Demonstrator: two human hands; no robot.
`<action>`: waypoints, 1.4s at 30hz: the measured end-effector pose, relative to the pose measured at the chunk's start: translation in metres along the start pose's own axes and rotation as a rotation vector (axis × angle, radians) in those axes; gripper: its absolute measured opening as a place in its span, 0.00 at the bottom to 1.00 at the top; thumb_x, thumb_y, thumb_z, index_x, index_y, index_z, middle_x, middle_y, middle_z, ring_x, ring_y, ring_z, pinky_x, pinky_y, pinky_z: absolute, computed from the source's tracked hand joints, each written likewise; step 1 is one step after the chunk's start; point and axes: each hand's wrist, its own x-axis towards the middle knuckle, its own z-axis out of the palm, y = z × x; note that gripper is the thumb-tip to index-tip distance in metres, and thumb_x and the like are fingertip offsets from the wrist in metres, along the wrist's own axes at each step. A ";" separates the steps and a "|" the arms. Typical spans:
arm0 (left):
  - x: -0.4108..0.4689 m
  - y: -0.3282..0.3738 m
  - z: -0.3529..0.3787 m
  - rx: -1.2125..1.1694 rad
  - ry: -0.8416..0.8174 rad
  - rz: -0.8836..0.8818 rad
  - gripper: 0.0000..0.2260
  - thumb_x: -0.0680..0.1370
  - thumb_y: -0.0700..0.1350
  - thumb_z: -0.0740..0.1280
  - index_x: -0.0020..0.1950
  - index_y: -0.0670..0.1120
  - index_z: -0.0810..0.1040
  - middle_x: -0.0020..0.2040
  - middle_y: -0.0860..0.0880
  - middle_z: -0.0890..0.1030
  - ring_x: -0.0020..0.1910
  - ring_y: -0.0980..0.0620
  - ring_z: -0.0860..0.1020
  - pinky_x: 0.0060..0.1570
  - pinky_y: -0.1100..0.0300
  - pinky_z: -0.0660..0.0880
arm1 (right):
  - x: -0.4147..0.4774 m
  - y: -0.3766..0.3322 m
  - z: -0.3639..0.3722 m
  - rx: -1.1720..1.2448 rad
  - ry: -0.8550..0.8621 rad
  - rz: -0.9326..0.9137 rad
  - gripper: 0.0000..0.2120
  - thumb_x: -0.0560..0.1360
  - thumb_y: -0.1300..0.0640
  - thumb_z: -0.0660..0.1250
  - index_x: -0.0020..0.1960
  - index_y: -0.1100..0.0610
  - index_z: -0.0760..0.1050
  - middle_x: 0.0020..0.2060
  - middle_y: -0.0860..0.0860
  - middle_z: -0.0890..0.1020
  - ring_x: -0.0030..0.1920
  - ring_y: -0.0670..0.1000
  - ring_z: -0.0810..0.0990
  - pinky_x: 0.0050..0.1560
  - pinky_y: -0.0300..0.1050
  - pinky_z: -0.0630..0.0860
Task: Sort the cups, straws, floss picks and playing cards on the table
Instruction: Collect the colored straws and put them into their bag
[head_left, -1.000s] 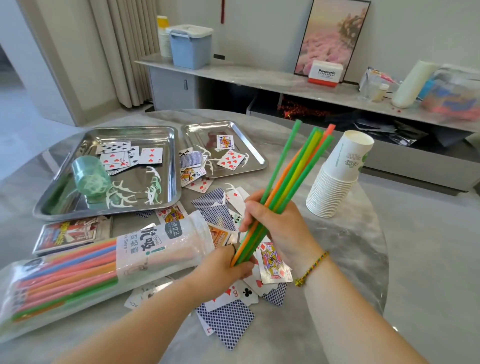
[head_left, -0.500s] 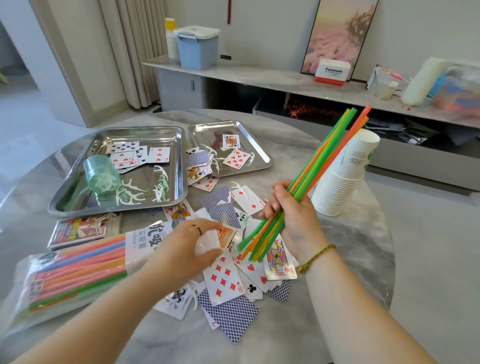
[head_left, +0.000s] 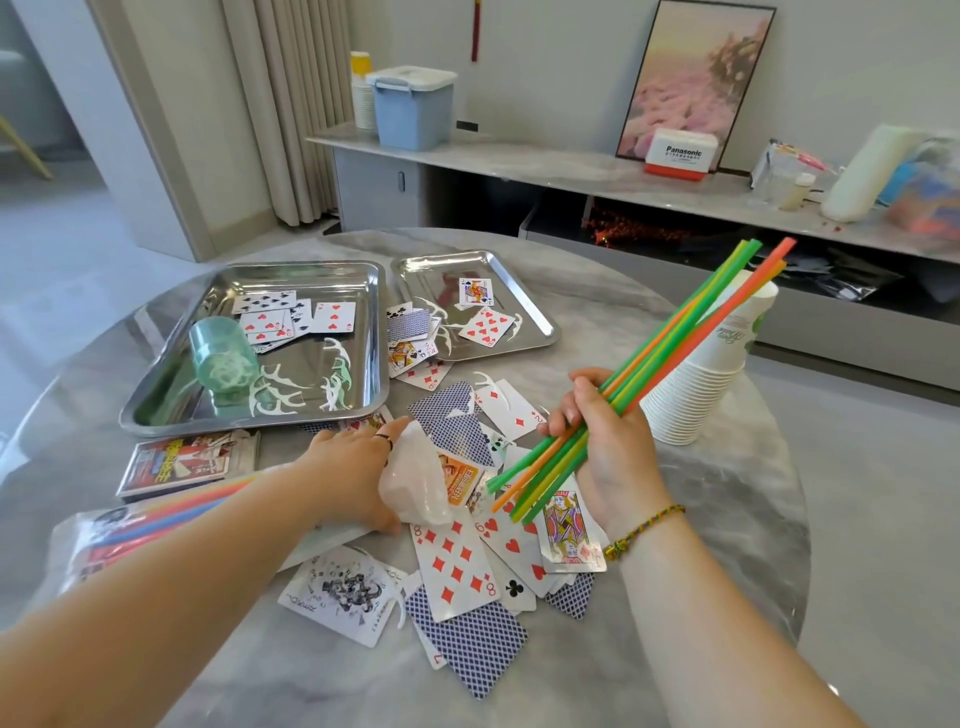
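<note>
My right hand (head_left: 608, 441) grips a bundle of green, yellow and orange straws (head_left: 670, 343), slanted up to the right over the table. My left hand (head_left: 353, 467) is closed around the open end of the clear plastic straw bag (head_left: 415, 478), which lies to the left with more coloured straws (head_left: 171, 514) inside. Playing cards (head_left: 457, 566) lie scattered between my hands. A stack of white paper cups (head_left: 701, 379) stands at the right. White floss picks (head_left: 291, 389) lie in the big steel tray (head_left: 249, 421), beside a tipped green floss-pick jar (head_left: 221, 353).
A smaller steel tray (head_left: 540, 322) behind holds a few cards and floss picks. A card box (head_left: 182, 462) lies in front of the big tray. The round marble table's edge (head_left: 795, 545) curves at the right. A low sideboard (head_left: 571, 171) stands behind the table.
My left hand let go of the straw bundle's lower end and moved left onto the bag's open end. My right hand tilted the straws further right, toward the cups.
</note>
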 end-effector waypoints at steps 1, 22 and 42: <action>-0.002 -0.001 0.000 -0.015 0.044 0.007 0.47 0.67 0.58 0.70 0.75 0.52 0.41 0.66 0.50 0.69 0.65 0.49 0.68 0.65 0.55 0.61 | 0.001 0.000 0.000 -0.001 0.006 0.000 0.11 0.79 0.65 0.55 0.40 0.56 0.69 0.21 0.46 0.67 0.22 0.43 0.70 0.30 0.38 0.76; -0.086 0.021 -0.014 -0.338 0.437 0.225 0.46 0.53 0.70 0.57 0.70 0.63 0.48 0.65 0.59 0.68 0.66 0.56 0.65 0.62 0.68 0.54 | -0.038 -0.040 0.018 0.441 0.019 -0.039 0.11 0.79 0.62 0.54 0.39 0.57 0.69 0.20 0.47 0.67 0.22 0.45 0.70 0.29 0.36 0.75; -0.079 0.038 -0.008 -0.344 0.337 0.256 0.51 0.49 0.71 0.55 0.69 0.64 0.39 0.69 0.61 0.60 0.68 0.59 0.58 0.64 0.69 0.50 | -0.037 -0.032 0.019 0.641 0.115 0.081 0.12 0.80 0.61 0.54 0.38 0.57 0.67 0.19 0.47 0.65 0.20 0.45 0.66 0.29 0.34 0.74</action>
